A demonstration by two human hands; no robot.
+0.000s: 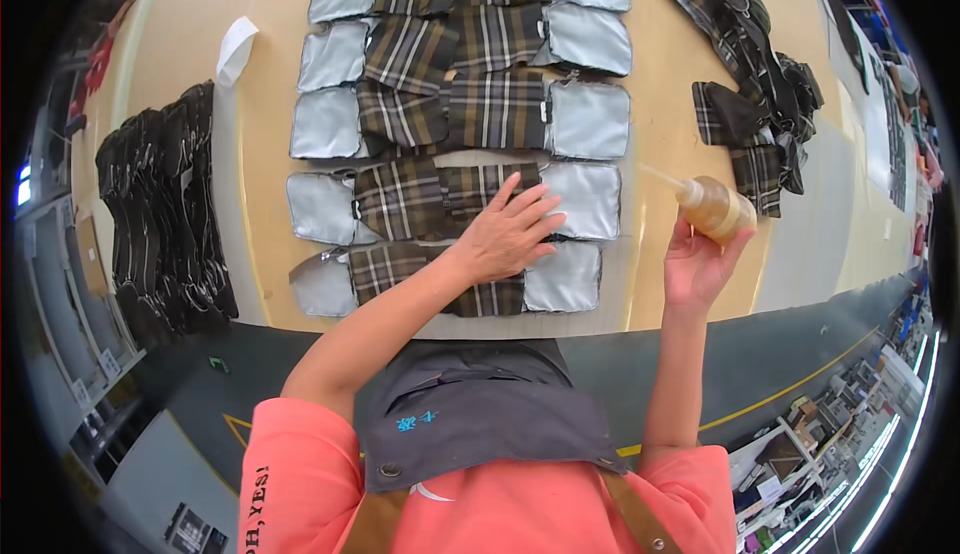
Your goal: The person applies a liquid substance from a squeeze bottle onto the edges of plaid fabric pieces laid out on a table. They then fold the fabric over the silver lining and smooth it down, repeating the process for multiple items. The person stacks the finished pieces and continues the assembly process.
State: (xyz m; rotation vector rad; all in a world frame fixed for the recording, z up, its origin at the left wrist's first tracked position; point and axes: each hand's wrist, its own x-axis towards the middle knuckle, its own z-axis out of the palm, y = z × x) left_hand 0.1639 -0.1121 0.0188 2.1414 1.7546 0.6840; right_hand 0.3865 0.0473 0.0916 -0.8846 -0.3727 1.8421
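My left hand (507,232) lies flat with spread fingers on a plaid fabric piece (400,197) with pale grey lining ends, its fingertips reaching onto the right-hand lining (583,200). In my right hand (697,266) is a squeeze bottle (718,210) of amber liquid, tilted, its thin nozzle pointing up and left toward the fabric. The nozzle tip is apart from the cloth. Nearest me lies another plaid piece (385,269), partly covered by my left forearm. Farther off, several similar plaid pieces (497,109) lie in rows.
A pile of dark fabric pieces (165,214) hangs over the table's left edge. A loose heap of plaid pieces (750,84) lies at the far right. A white paper scrap (236,51) rests at the far left of the wooden table (262,144). Shelving with goods (790,454) stands beyond, lower right.
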